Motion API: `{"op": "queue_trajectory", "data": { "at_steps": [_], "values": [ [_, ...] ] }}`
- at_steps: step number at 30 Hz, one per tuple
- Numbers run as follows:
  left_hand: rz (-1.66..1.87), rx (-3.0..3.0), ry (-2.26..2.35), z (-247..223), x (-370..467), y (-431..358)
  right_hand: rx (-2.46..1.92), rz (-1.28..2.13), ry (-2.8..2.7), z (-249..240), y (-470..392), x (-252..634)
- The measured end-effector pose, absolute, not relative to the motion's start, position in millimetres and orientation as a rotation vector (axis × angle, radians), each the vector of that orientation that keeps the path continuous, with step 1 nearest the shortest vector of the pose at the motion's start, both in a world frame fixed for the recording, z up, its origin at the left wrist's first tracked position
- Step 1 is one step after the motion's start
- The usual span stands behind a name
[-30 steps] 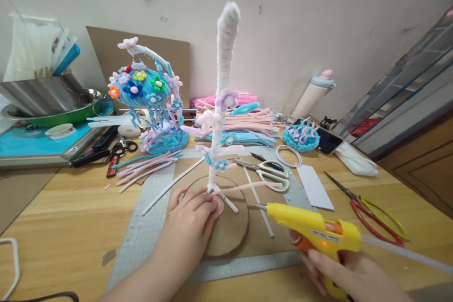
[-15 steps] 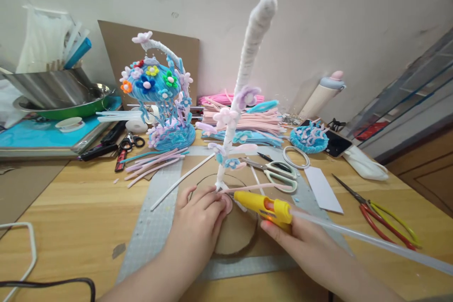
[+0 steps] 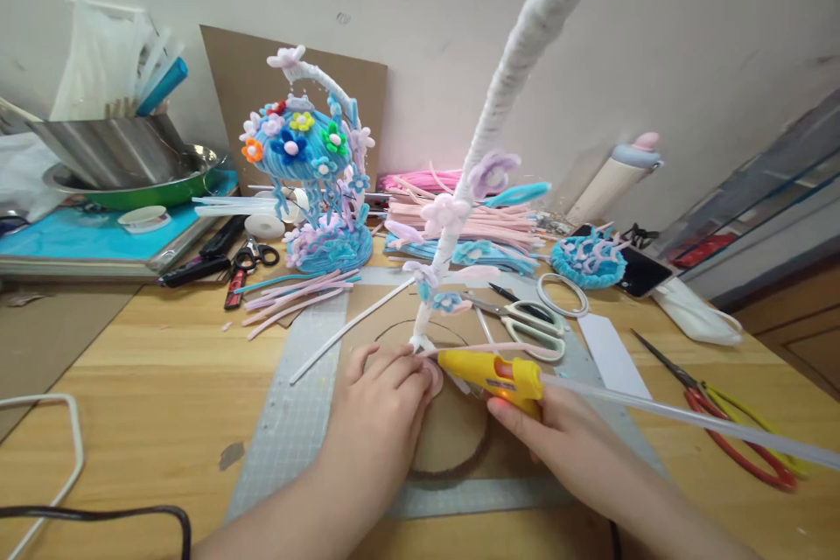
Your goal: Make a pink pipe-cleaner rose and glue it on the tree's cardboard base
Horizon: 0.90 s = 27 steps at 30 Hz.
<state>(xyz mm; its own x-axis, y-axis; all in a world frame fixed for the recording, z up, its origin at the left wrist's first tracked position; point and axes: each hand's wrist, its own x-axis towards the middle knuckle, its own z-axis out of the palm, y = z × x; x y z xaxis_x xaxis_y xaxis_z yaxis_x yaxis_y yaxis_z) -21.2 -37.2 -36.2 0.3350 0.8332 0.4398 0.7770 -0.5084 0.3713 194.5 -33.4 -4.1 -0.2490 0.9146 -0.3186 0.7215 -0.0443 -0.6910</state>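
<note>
At a wooden table (image 3: pixel 171 385), your left hand (image 3: pixel 381 411) pinches a pink coil (image 3: pixel 431 377) beside the white stem's foot; your right hand (image 3: pixel 557 429), curled round a yellow glue gun (image 3: pixel 489 372), sits just right of it.

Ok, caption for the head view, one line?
Right hand holds a yellow plastic glue gun near the left hand at the foot of a white wrapped stem with pastel fuzzy flowers.

And no readable text here, folks: the small label (image 3: pixel 502 383) on the yellow glue gun (image 3: pixel 459 364), just above the right hand's (image 3: pixel 551 429) grip, is too blurred to make out!
</note>
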Motion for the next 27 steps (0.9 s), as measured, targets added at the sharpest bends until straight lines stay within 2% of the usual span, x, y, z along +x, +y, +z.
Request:
{"op": "queue_trajectory", "data": {
  "at_steps": [5, 27],
  "values": [
    [0.887, 2.521, 1.49, -38, -22, -37, -1.651, 1.207, -2.001, 0, -30, 191],
    [0.762, 2.476, 1.458, -35, -29, -35, -1.785, 0.954, -2.045, -9, -40, 205]
  ]
}}
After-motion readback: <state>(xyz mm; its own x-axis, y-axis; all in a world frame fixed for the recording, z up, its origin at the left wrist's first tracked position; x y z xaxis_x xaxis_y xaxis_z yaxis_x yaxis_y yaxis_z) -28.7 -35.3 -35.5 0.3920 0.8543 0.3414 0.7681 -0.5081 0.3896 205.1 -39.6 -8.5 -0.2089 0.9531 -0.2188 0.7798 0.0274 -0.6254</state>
